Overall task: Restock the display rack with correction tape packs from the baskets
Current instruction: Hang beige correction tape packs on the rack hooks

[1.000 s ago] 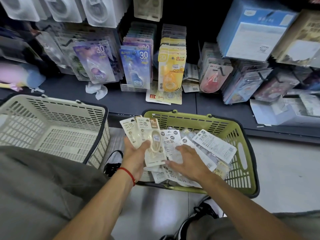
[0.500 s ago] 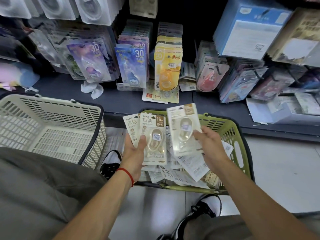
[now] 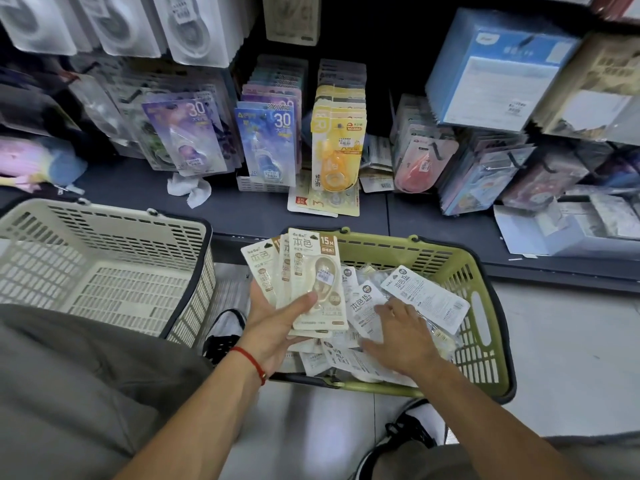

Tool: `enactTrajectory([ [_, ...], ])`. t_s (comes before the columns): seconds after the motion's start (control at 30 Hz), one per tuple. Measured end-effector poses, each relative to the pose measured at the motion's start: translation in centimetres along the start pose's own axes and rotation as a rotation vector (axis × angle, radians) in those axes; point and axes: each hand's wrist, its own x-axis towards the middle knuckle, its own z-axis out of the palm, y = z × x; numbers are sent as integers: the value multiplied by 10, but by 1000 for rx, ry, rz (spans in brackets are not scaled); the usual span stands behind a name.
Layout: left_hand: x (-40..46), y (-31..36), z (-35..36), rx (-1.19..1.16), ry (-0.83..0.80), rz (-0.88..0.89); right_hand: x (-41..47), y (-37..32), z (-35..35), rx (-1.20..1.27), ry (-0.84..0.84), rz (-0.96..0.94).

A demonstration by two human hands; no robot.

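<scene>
From the head view, the left hand [image 3: 277, 327] now grips a bigger stack of correction tape packs [image 3: 311, 282] above the green basket [image 3: 485, 341] near its left edge. The right hand [image 3: 401, 336] has let its pack go and rests flat, fingers apart, on loose packs [image 3: 426, 296] inside, likely reaching for another.

Pale floor [image 3: 571, 341], seemingly tiled

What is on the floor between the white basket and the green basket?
A black-and-white shoe, seen in the head view between the white basket and green basket.
</scene>
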Motion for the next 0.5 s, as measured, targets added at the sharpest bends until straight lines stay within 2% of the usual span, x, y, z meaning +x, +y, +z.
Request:
enactTrajectory([
  [0.1,0,4,-2,-1,23,40,-3,-2,6,-126,-66,-33],
  [0.17,0,6,-3,4,36,68,-1,-6,-1,-48,8,-23],
  [0.23,-1,9,-4,24,54,89,-1,-4,-24,98,133,68],
  [0.3,0,15,-2,38,63,114,-1,3,-53,370,226,180],
  [0.4,2,35,8,90,66,169,-5,-1,-97,1080,321,305],
  [0.43,3,44,13,101,53,191,-7,-7,-110,1307,303,311],
  [0.5,5,68,25,120,27,244,-8,-24,-132,1624,177,203],
])
